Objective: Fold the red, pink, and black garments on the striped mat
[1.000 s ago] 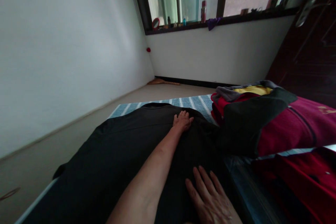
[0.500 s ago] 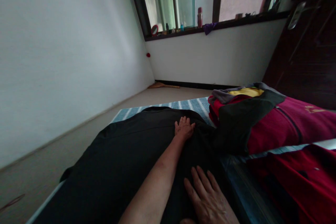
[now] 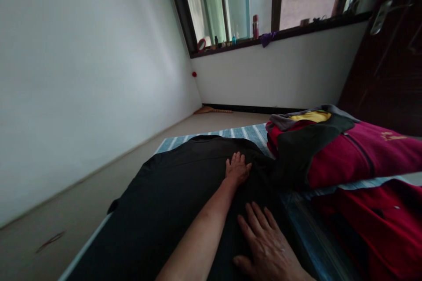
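A black long-sleeved garment [image 3: 158,210] lies spread over a blue-and-white striped bed cover [image 3: 250,133], its collar end away from me. My left hand [image 3: 238,168] rests flat on its upper right part, fingers spread, the arm stretched across the cloth. Closer to me, my right hand [image 3: 265,243] lies open on the garment's right side, fingers apart and thumb out. Neither hand grips anything. One dark sleeve [image 3: 296,153] runs to the right and over a heap of folded clothes.
The heap of magenta clothes [image 3: 346,153] has a yellow piece [image 3: 311,117] on top. A red garment [image 3: 392,224] lies at the lower right. Beyond stand a windowsill [image 3: 237,45] with bottles and a dark door [image 3: 385,66]. A white wall [image 3: 82,74] rises at the left.
The view has shifted slightly, so most things appear a little further right. Both hands stay flat on the black garment, in nearly the same places on it.
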The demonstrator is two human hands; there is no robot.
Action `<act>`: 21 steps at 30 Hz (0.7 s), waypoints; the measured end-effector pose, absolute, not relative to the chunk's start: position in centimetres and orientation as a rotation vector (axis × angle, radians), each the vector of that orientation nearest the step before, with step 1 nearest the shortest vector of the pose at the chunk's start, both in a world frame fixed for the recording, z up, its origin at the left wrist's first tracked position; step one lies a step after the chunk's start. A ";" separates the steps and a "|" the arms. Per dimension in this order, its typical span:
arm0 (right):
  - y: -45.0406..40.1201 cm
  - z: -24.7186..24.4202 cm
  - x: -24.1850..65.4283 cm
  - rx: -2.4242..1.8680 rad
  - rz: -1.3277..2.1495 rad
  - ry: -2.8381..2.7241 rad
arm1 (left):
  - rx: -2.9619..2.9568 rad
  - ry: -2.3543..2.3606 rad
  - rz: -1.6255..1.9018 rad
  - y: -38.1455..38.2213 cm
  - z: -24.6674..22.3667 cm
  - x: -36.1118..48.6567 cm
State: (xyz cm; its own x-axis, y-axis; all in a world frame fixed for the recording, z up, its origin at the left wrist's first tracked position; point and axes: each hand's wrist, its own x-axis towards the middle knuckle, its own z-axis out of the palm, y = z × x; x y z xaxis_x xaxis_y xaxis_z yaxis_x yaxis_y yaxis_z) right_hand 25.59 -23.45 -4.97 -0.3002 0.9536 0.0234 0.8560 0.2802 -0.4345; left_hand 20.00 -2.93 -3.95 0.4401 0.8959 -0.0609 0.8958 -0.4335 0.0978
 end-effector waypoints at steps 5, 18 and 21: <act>-23.6 -5.3 25.5 -1.630 0.408 -2.257 | 2.560 1.619 0.025 -3.9 -3.4 19.6; -23.6 -4.9 25.4 -1.632 0.414 -2.235 | 2.445 1.369 0.376 -7.6 0.9 19.8; -23.6 -5.1 25.3 -1.639 0.406 -2.231 | 2.371 1.053 0.658 -8.6 4.4 22.5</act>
